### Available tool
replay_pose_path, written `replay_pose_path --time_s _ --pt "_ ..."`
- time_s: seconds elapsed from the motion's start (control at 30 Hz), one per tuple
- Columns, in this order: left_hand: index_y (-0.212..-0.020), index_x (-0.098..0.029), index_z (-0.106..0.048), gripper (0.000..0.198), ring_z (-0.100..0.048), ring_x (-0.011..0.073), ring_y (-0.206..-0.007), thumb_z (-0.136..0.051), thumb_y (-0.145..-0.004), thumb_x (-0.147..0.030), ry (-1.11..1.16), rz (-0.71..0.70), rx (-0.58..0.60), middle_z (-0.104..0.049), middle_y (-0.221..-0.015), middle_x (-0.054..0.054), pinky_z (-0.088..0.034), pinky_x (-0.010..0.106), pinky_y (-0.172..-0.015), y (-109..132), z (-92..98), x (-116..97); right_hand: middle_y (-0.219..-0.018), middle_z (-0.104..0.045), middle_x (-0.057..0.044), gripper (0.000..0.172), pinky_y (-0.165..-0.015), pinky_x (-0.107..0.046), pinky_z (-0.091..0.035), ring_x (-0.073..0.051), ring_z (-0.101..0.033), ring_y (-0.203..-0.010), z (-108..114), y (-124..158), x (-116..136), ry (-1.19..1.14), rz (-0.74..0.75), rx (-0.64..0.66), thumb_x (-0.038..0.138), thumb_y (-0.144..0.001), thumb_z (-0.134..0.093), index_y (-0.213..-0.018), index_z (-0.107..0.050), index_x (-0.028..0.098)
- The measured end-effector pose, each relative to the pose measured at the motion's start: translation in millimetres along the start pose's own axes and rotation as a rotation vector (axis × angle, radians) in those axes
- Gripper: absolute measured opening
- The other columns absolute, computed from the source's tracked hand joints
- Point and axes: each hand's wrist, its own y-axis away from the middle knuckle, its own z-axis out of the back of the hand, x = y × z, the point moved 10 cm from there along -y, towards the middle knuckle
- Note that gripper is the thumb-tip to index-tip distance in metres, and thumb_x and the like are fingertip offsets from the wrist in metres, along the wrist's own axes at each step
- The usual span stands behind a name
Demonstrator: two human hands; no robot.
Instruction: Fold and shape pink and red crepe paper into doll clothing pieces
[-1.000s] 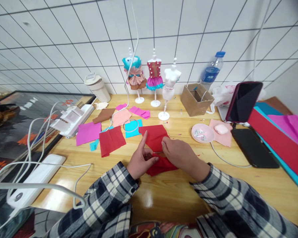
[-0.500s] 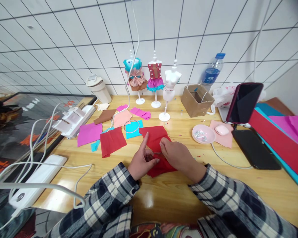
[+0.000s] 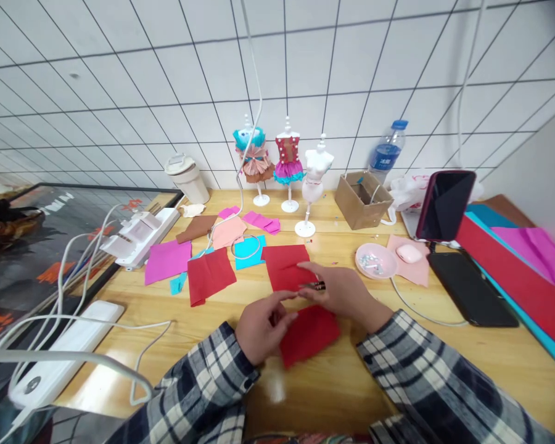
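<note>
My left hand (image 3: 258, 325) is closed, pinching the left edge of a small red paper piece (image 3: 312, 335) that lies near the table's front edge. Just to its right, my right hand (image 3: 345, 295) is closed round a small dark tool (image 3: 317, 285), possibly scissors, with its tip pointing left. A second red piece (image 3: 283, 266) lies flat on the table just beyond both hands, apart from the held one. Both arms wear plaid sleeves.
Loose coloured paper squares (image 3: 166, 261) lie at the left. Three small mannequins (image 3: 287, 161) stand at the wall beside a cardboard box (image 3: 363, 200), a bottle (image 3: 387, 151) and a cup (image 3: 188, 179). A pink dish (image 3: 377, 261), phones (image 3: 472, 287) and paper rolls (image 3: 522, 277) sit right; power strips (image 3: 69, 345) and cables left.
The red paper, one piece under both hands before, is now in two. My left hand has drawn one piece toward me; my right hand has lifted with the tool. The view tilted down.
</note>
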Motion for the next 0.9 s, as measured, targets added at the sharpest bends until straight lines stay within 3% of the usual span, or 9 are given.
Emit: replay_pose_path --time_s 0.07,0.17,0.23,0.37,0.47,0.6,0.7,0.8,0.9 --pt "-0.1 -0.021 -0.064 0.027 -0.06 0.0233 -0.085 -0.07 -0.076 -0.031 -0.214 -0.106 0.025 -0.067 -0.09 0.006 -0.046 0.036 -0.078 3.8 -2.3 -13.1 -0.11 -0.071 -0.006 0.059 -0.077 -0.031 -0.043 -0.024 -0.065 -0.097 -9.5 1.2 2.1 0.014 0.051 0.056 0.059 -0.081 -0.059 -0.131 -0.054 0.029" --pt "-0.109 -0.022 -0.061 0.044 -0.054 0.0291 -0.106 -0.076 -0.069 -0.029 -0.338 -0.099 0.117 -0.063 -0.113 0.01 -0.041 0.044 -0.094 8.5 -10.8 -12.5 -0.108 -0.07 -0.005 0.036 -0.076 -0.028 -0.043 -0.021 -0.065 -0.096 -15.1 2.0 -5.1 0.024 0.023 0.086 0.046 -0.087 -0.058 -0.117 -0.062 0.026" --pt "-0.106 -0.022 -0.062 0.038 -0.055 0.0289 -0.101 -0.073 -0.07 -0.027 -0.375 -0.045 0.192 -0.064 -0.106 0.009 -0.041 0.045 -0.091 11.5 -15.9 -5.2 -0.099 -0.071 -0.004 0.024 -0.071 -0.027 -0.041 -0.019 -0.066 -0.09 -13.9 3.2 -12.3 0.052 -0.016 0.073 0.038 -0.093 -0.05 -0.106 -0.065 0.024" --pt "-0.078 -0.019 -0.059 0.013 -0.058 0.0221 -0.086 -0.062 -0.069 -0.011 -0.164 -0.038 0.258 -0.064 -0.087 0.004 -0.046 0.036 -0.079 13.8 -8.2 -4.3 -0.089 -0.069 -0.004 0.028 -0.066 -0.026 -0.039 -0.018 -0.065 -0.083 -8.7 10.0 -20.8 0.099 -0.044 0.008 0.033 -0.097 -0.04 -0.092 -0.065 0.021" --pt "-0.095 -0.02 -0.055 0.015 -0.058 0.0166 -0.067 -0.058 -0.08 -0.023 0.186 0.119 0.051 -0.063 -0.077 0.0 -0.048 0.028 -0.062 3.8 43.9 14.5 -0.09 -0.066 -0.004 0.025 -0.067 -0.026 -0.041 -0.018 -0.063 -0.083 -6.4 18.5 -20.8 0.074 -0.036 -0.056 0.03 -0.096 -0.041 -0.092 -0.063 0.02" --pt "-0.114 -0.02 -0.052 0.046 -0.062 0.0177 -0.074 -0.066 -0.077 -0.044 0.336 0.221 -0.612 -0.065 -0.096 0.003 -0.052 0.028 -0.062 -2.1 176.5 61.9 -0.112 -0.064 -0.009 0.019 -0.078 -0.027 -0.046 -0.017 -0.062 -0.096 -3.7 31.9 -5.6 -0.084 0.068 -0.176 0.018 -0.09 -0.044 -0.099 -0.061 0.019" --pt "-0.117 -0.019 -0.051 0.038 -0.063 0.0176 -0.071 -0.054 -0.084 -0.039 0.24 0.334 -0.853 -0.064 -0.098 0.005 -0.055 0.033 -0.063 -9.6 247.4 99.7 -0.121 -0.065 -0.009 0.034 -0.084 -0.029 -0.048 -0.019 -0.063 -0.102 -9.5 39.2 9.5 -0.185 0.176 -0.193 0.009 -0.079 -0.047 -0.109 -0.058 0.019" --pt "-0.111 -0.014 -0.056 0.041 -0.064 0.0243 -0.078 -0.063 -0.077 -0.033 0.153 0.395 -0.839 -0.065 -0.097 0.01 -0.054 0.044 -0.075 -29.3 271.4 116.6 -0.112 -0.07 -0.008 0.044 -0.081 -0.03 -0.05 -0.02 -0.067 -0.096 -21.1 41.4 22.4 -0.175 0.27 -0.132 0.008 -0.076 -0.05 -0.118 -0.058 0.019" --pt "-0.122 -0.014 -0.053 0.063 -0.056 0.0311 -0.109 -0.076 -0.066 -0.03 -0.019 0.321 -0.856 -0.061 -0.117 0.012 -0.042 0.048 -0.1 -35.0 262.4 94.7 -0.113 -0.071 -0.007 0.042 -0.081 -0.029 -0.05 -0.02 -0.067 -0.095 -25.6 43.1 32.0 -0.116 0.36 -0.113 0.008 -0.08 -0.05 -0.119 -0.058 0.02"
